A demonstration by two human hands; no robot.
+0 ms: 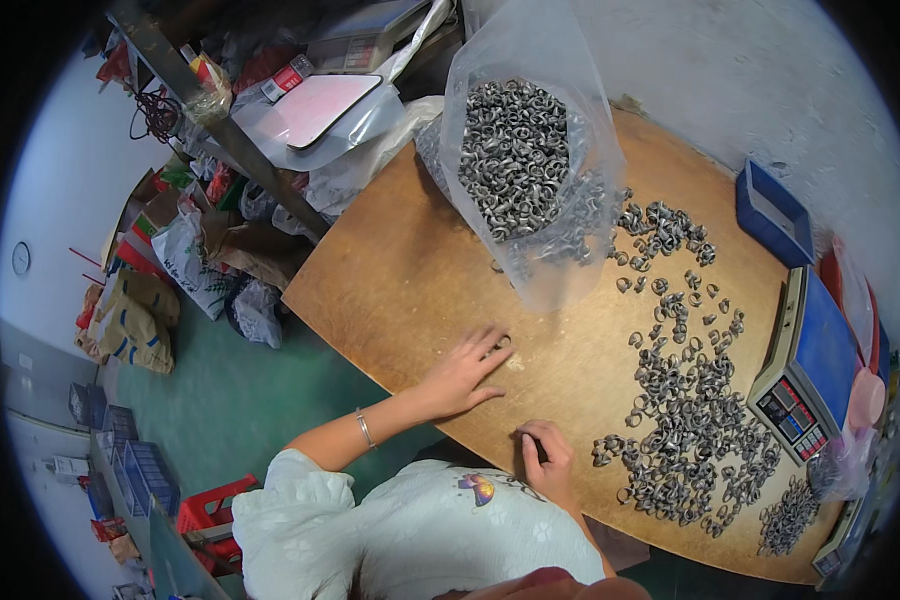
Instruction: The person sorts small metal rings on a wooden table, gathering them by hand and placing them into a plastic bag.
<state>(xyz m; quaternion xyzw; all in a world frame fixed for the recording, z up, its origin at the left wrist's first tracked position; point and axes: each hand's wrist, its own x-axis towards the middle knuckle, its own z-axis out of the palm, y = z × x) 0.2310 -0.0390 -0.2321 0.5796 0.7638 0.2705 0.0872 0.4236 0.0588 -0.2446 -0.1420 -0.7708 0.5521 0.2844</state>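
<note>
My left hand (466, 373) lies palm down on the tan tabletop (367, 285), fingers spread. A single metal ring (503, 342) sits at its fingertips; I cannot tell whether they touch it. Close to the table's front edge, my right hand (549, 459) rests with its fingers curled, and whether anything is inside is hidden. Beyond the hands stands an open clear plastic bag (596, 150) with a heap of grey metal rings (514, 157) in it. Many loose rings (682, 442) are spread over the table to the right of my right hand.
A digital scale (795, 405) with a blue top stands at the right edge, behind it a blue plastic tray (776, 214) by the wall. A smaller ring pile (789, 517) lies near the right corner. At left, a metal post (225, 127) rises beside piled bags (195, 255).
</note>
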